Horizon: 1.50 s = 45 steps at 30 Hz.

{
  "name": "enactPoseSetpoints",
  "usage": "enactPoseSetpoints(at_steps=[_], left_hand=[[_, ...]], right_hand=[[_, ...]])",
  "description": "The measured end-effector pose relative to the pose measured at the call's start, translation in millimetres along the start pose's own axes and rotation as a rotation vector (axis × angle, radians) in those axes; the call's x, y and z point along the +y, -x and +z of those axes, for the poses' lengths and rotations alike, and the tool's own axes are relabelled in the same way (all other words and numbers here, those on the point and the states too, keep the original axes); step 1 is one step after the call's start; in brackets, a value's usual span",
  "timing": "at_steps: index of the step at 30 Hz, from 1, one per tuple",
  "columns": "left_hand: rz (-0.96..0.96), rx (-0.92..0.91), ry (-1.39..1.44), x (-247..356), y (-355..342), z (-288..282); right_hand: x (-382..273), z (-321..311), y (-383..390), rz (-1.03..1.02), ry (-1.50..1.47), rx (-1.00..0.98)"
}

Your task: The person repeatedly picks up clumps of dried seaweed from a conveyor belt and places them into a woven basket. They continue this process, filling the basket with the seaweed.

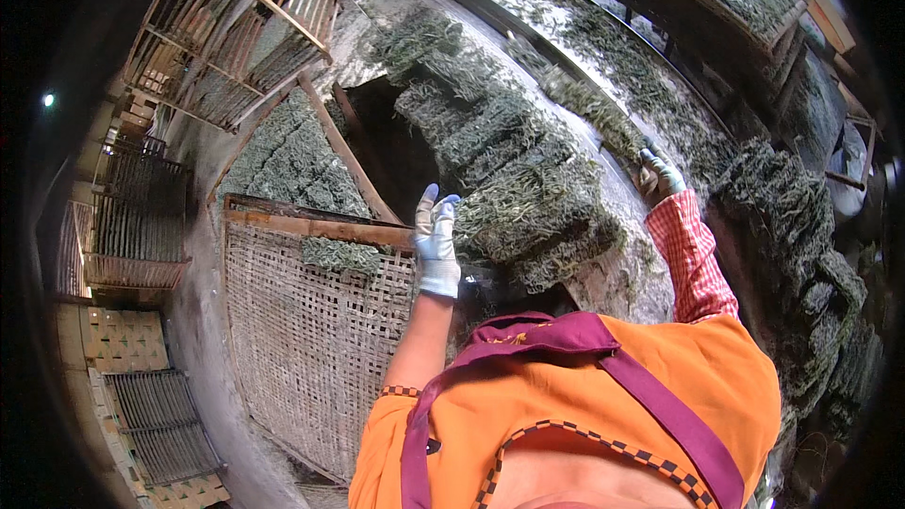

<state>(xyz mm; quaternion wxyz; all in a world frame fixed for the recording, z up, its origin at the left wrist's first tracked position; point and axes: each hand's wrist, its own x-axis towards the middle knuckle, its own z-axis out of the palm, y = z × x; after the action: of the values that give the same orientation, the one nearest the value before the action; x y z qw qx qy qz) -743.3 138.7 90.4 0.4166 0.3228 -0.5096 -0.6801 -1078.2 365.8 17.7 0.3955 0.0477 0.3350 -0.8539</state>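
Where the woven tray (302, 339) extends nearest, the left hand (436, 238) is positioned by its rim, fingers raised and parted, beside stacked green bundles (518, 170). The right hand (661, 175) touches the near end of a leafy strip (603, 115); its grip cannot be determined. A slatted rack (265, 5) stands beyond.

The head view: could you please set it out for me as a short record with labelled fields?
Left hand: the left hand, gloved and open, beside a stack of plant bundles; contact unclear
Right hand: the right hand, gloved, at the near end of a long plant strip; firmness of grip unclear
Stack colour: greyish green
Left side: a woven tray with a wooden edge, a small bundle lying on it
Upper left: a slatted wooden rack
Right sleeve: red-and-white checked sleeve
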Motion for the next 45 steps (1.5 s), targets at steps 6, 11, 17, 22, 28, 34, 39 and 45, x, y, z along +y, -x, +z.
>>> enactPoseSetpoints(at_steps=[6, 11, 17, 22, 28, 34, 39, 45], left_hand=[[0.013, 0.081, 0.023, -14, 0, -14], [0.039, 0.050, 0.015, -23, -3, -28], [0.115, 0.032, 0.146, -15, -3, -42], [0.012, -0.186, 0.491, -11, -5, -65], [0.183, 0.302, -1.635, 10, 3, -169], [0.152, 0.183, -1.699, 14, 0, -241], [0.408, 0.275, -1.302, 37, 33, -279], [0.560, 0.686, -0.524, 101, 79, -331]], right_hand=[[0, 63, -118, -0.056, -0.110, -0.004], [22, 138, -143, 0.179, 0.432, -0.054], [76, 150, -23, 0.539, 0.726, -0.853], [87, 139, 18, 0.463, 0.634, -0.606], [70, 98, 19, 0.276, 0.418, -0.360], [73, 83, 38, 0.134, 0.449, -0.273], [78, 72, 52, -0.006, 0.438, -0.117], [94, 53, 39, -0.109, 0.597, 0.054]])
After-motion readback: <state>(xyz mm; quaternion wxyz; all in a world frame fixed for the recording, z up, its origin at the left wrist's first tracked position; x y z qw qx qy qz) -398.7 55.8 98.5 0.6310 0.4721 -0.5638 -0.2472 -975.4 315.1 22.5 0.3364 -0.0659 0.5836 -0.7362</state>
